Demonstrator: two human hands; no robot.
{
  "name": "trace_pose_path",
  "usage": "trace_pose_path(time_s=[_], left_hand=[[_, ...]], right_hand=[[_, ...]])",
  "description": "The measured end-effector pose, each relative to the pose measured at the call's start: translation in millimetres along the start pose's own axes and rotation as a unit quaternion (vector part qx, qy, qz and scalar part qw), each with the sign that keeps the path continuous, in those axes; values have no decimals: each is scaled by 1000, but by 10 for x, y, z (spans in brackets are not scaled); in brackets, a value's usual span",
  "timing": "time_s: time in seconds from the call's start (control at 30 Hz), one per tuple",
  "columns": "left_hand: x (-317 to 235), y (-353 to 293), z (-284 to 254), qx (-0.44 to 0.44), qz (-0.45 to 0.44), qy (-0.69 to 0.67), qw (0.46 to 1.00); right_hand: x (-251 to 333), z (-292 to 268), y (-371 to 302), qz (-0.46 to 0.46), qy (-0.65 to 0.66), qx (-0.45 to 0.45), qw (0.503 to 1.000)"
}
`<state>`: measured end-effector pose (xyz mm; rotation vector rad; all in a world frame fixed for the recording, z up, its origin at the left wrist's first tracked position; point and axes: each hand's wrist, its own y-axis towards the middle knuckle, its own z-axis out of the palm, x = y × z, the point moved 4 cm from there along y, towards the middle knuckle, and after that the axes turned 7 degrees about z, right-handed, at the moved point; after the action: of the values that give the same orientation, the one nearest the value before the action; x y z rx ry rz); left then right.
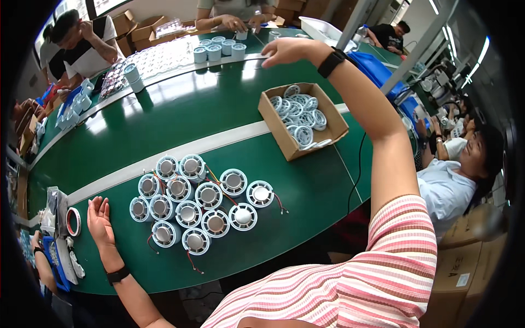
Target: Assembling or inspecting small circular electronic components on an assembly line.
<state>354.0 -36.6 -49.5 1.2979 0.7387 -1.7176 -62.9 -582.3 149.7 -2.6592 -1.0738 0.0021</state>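
My left hand (pixel 101 223) rests at the left part of the green table, fingers stretched out, holding nothing. To its right stands a group of pale blue round housings (pixel 188 213) with silver discs on top, some with thin red wires trailing out. Across the table, my right hand (pixel 287 51) reaches over the far side, fingers apart, with nothing seen in it. Nearest to it are several pale blue cylinders (pixel 238 52) on the far strip; a small gap lies between them and my fingers.
A cardboard box (pixel 278 128) of pale blue rings (pixel 301 117) stands under my right arm. Left of my left hand are a tape roll (pixel 73 221) and a blue tray (pixel 57 265). Stacked cylinders (pixel 133 77) stand far left. Co-workers sit around; a black cable (pixel 358 169) hangs at right.
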Motion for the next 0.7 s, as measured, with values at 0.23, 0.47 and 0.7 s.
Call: trace_pose_path(time_s=[0.23,0.47,0.7], left_hand=[[130,303,-250,6,5,-6,1000],[-377,118,-12,-65,82,106,989],[-1221,-2253,2494,146,491,416,751]], right_hand=[[-949,842,-1481,107,37,-60,992],[-1208,1800,-1572,60,464,-176,866],[-932,1856,-1597,31,550,-208,808]])
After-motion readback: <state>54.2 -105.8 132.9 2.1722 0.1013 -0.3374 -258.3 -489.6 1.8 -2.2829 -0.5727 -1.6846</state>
